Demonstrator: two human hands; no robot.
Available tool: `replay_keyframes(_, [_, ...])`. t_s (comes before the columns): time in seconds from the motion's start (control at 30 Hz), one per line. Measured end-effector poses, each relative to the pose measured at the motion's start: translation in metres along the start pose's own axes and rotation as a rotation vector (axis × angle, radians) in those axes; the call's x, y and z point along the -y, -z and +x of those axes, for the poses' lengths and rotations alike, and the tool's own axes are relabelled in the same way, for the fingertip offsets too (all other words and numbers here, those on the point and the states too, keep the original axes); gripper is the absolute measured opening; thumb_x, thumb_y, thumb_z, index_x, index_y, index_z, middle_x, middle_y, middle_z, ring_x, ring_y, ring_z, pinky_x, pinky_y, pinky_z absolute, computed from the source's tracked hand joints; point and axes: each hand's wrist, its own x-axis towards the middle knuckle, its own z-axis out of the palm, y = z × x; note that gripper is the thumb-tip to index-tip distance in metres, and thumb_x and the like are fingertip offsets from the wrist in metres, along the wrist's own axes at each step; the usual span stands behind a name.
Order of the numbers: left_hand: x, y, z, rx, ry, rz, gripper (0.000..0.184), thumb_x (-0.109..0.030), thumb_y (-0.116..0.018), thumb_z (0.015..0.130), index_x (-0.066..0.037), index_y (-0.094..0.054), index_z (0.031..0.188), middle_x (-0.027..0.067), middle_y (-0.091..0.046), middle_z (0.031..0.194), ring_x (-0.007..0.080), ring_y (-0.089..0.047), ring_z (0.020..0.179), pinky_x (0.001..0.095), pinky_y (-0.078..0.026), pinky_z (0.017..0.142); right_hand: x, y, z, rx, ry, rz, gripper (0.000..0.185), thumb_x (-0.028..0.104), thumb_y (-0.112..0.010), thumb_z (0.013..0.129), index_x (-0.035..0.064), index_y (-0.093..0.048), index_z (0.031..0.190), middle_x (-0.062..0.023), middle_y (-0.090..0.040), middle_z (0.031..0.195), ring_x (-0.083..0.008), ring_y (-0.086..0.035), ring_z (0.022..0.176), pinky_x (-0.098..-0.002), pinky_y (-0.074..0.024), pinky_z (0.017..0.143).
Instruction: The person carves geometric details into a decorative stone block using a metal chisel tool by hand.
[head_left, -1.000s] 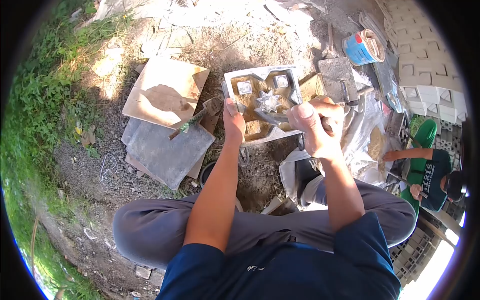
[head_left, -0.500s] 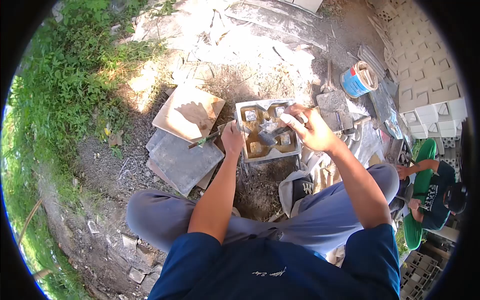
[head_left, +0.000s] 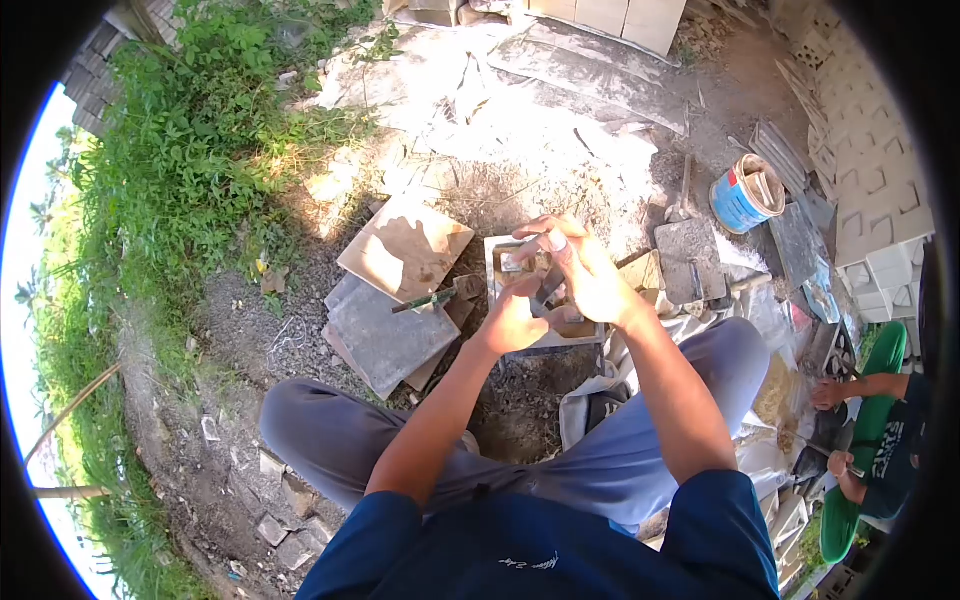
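Note:
My left hand [head_left: 515,318] and my right hand [head_left: 592,280] meet over a grey rectangular mould [head_left: 491,262]. Between them is a small dark grey piece [head_left: 550,287], and the fingers of both hands close around it. Exactly how each finger grips is partly hidden. Through a gap, a pale square block [head_left: 513,262] shows in one corner of the mould; the hands cover most of its inside. Left of the mould, a green-handled brush-like tool [head_left: 428,300] lies across the stacked slabs, apart from my left hand.
A tan board [head_left: 405,245] overlaps a dark slab [head_left: 390,335] on the left. To the right are a blue-and-white bucket [head_left: 745,195], a small trowel-like tool [head_left: 682,200] and a grey slab [head_left: 690,262]. Another person [head_left: 885,450] works at far right beside stacked pale blocks [head_left: 895,270].
My left hand has let go of the green-handled tool, which now lies on the slabs. It has moved right to join my right hand at the dark piece. The view has shifted.

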Motion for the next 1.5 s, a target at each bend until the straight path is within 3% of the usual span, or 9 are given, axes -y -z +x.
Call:
replay_keyframes(0.13, [0.022,-0.051,-0.003,-0.469,0.118,0.027,0.032,-0.008,-0.064,0.095,0.001,-0.050,0.067,0.0087,-0.050,0.057,0.0147,-0.046,0.052,0.0350,-0.035,0.048,0.015,0.029,0.002,-0.130,0.066,0.094,0.067,0.052,-0.023,0.107,-0.0011,-0.063,0.120,-0.0157,-0.062,0.124,-0.0303,-0.055,0.121,-0.0419,-0.0368,0.108])
replay_keyframes(0.43, [-0.022,-0.003,0.068,-0.925,0.221,-0.554,0.033,-0.026,-0.055,0.104,-0.012,-0.046,0.075,-0.0050,-0.041,0.057,0.0059,-0.037,0.047,0.0246,-0.027,0.044,0.015,0.080,-0.004,-0.389,0.093,0.006,0.057,0.040,-0.030,0.109,-0.0005,-0.070,0.105,-0.0134,-0.063,0.107,-0.0264,-0.060,0.097,-0.0359,-0.0446,0.092])
replay_keyframes(0.73, [0.056,-0.016,0.096,-0.830,0.043,-0.447,0.038,-0.026,-0.056,0.103,-0.012,-0.040,0.071,-0.0061,-0.037,0.056,0.0068,-0.032,0.043,0.0271,-0.023,0.041,0.001,0.082,0.001,-0.302,-0.055,0.096,0.064,0.045,-0.030,0.108,-0.0055,-0.069,0.103,-0.0154,-0.063,0.114,-0.0262,-0.056,0.115,-0.0399,-0.0363,0.107])
replay_keyframes(0.87, [0.116,-0.038,0.101,-1.107,0.217,-0.824,0.033,-0.022,-0.057,0.103,-0.004,-0.046,0.077,-0.0049,-0.048,0.069,0.0040,-0.043,0.063,0.0243,-0.032,0.054,-0.005,0.086,-0.002,-0.317,-0.074,0.112,0.060,0.042,-0.033,0.108,-0.0059,-0.068,0.103,-0.0160,-0.063,0.116,-0.0255,-0.057,0.115,-0.0397,-0.0378,0.106])
replay_keyframes(1.0, [0.109,-0.029,0.094,-0.819,0.364,-0.433,0.048,-0.038,-0.050,0.104,0.005,-0.055,0.124,0.0113,-0.063,0.112,0.0136,-0.060,0.096,0.0288,-0.049,0.088,-0.008,0.088,-0.005,-0.300,-0.112,0.080,0.058,0.041,-0.034,0.108,-0.0058,-0.068,0.102,-0.0161,-0.062,0.116,-0.0255,-0.057,0.114,-0.0393,-0.0391,0.104])
replay_keyframes(1.13, [0.091,-0.029,0.101,-0.900,0.435,-0.444,0.057,-0.041,-0.049,0.101,0.001,-0.046,0.140,0.0118,-0.048,0.143,0.0171,-0.044,0.130,0.0321,-0.034,0.109,-0.001,0.088,-0.006,-0.281,-0.134,0.105,0.056,0.039,-0.035,0.108,-0.0063,-0.068,0.101,-0.0164,-0.062,0.115,-0.0262,-0.059,0.110,-0.0378,-0.0416,0.101])
replay_keyframes(1.27, [0.058,-0.033,0.100,-1.046,0.103,-1.751,0.042,-0.031,-0.059,0.101,0.010,-0.056,0.108,0.0203,-0.066,0.108,0.0193,-0.062,0.091,0.0328,-0.049,0.077,-0.010,0.084,-0.007,-0.312,0.002,0.077,0.037,0.025,-0.047,0.106,-0.0073,-0.063,0.100,-0.0130,-0.058,0.095,-0.0235,-0.057,0.082,-0.0344,-0.0466,0.075])
replay_keyframes(1.4, [0.069,-0.033,0.106,-1.012,0.275,-0.400,0.045,-0.029,-0.056,0.103,0.005,-0.051,0.075,0.0029,-0.051,0.070,0.0129,-0.047,0.065,0.0330,-0.039,0.058,-0.009,0.082,-0.007,-0.321,-0.069,0.154,0.036,0.025,-0.048,0.106,-0.0072,-0.063,0.099,-0.0117,-0.058,0.093,-0.0167,-0.056,0.077,-0.0302,-0.0455,0.067])
replay_keyframes(1.5, [0.070,-0.036,0.101,-0.968,0.385,-0.228,0.052,-0.032,-0.057,0.103,0.004,-0.047,0.067,-0.0005,-0.044,0.064,0.0136,-0.041,0.060,0.0352,-0.037,0.056,-0.011,0.081,-0.012,-0.328,-0.187,0.173,0.037,0.026,-0.049,0.105,-0.0067,-0.065,0.099,-0.0124,-0.058,0.086,-0.0165,-0.056,0.073,-0.0301,-0.0450,0.065])
